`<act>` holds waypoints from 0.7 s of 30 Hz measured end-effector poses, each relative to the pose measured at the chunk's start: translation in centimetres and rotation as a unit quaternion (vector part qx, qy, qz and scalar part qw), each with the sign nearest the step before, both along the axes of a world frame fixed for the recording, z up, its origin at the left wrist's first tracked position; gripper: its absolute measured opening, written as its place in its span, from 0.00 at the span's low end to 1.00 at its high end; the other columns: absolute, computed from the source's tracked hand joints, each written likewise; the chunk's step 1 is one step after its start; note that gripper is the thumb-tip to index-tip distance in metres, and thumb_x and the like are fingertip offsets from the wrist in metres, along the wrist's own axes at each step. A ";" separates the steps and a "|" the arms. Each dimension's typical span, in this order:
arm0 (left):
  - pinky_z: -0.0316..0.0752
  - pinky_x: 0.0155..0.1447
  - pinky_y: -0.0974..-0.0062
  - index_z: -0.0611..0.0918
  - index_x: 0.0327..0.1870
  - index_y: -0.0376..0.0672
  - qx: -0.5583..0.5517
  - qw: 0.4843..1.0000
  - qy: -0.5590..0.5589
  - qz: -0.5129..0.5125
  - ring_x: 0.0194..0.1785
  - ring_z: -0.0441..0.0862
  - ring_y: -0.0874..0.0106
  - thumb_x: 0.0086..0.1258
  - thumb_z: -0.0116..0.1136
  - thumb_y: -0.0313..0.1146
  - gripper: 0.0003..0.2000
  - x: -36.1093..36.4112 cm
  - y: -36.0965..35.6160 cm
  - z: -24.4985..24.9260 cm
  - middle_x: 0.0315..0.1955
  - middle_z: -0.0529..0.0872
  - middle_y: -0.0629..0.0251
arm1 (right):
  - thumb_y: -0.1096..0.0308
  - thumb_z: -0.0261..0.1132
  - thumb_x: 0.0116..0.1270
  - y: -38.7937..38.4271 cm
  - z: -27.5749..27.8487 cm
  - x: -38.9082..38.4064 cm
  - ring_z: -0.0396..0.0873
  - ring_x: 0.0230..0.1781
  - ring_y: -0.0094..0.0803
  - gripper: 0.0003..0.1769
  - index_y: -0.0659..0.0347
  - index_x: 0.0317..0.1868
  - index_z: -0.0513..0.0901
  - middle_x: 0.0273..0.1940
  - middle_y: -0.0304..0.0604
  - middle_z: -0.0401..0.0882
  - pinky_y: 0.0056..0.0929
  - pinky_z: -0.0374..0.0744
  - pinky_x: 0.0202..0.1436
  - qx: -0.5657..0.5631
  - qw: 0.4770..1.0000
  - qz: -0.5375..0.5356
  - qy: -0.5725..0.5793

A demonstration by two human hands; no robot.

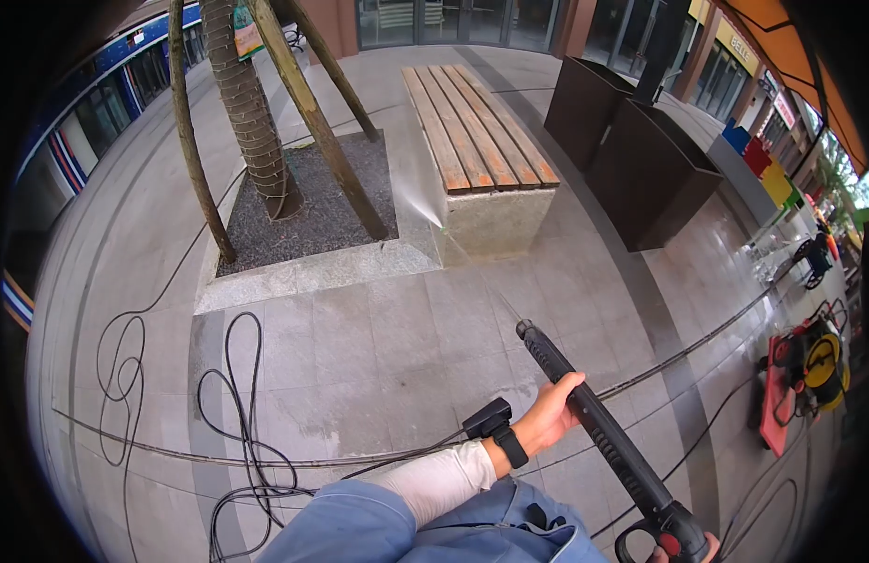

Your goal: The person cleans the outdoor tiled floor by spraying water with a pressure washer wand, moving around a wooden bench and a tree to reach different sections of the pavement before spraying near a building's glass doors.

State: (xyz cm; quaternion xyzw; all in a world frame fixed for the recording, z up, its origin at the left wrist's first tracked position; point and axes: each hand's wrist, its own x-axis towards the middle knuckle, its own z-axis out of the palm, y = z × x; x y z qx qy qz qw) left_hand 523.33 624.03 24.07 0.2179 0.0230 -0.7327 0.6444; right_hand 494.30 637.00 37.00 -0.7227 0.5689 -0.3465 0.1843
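My left hand (552,413) is wrapped round the middle of a long black spray lance (603,433), with a black strap and a small black box (488,418) at the wrist. At the lower right edge my right hand (704,549) holds the lance's trigger handle, mostly hidden behind it. The nozzle points up and to the left, and a thin jet leaves it. White spray (425,210) bursts at the near left corner of the concrete base (495,225), under a bench with wet wooden slats (472,127).
A tree trunk (247,103) with wooden props stands in a gravel bed (308,206) left of the bench. Two dark planters (650,174) are at the right. Cables and hoses (251,441) loop over the paving. A red and yellow machine (809,366) stands far right.
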 end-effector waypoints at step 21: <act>0.75 0.43 0.60 0.69 0.34 0.42 -0.021 0.999 -0.029 0.004 0.37 0.79 0.60 0.63 0.51 0.37 0.09 10.0 -12.2 0.0 0.29 0.78 0.60 | 0.79 0.66 0.49 -12.9 -3.5 8.9 0.73 0.21 0.26 0.29 0.66 0.48 0.59 0.30 0.47 0.73 0.21 0.73 0.23 -0.021 0.998 -0.018 -0.064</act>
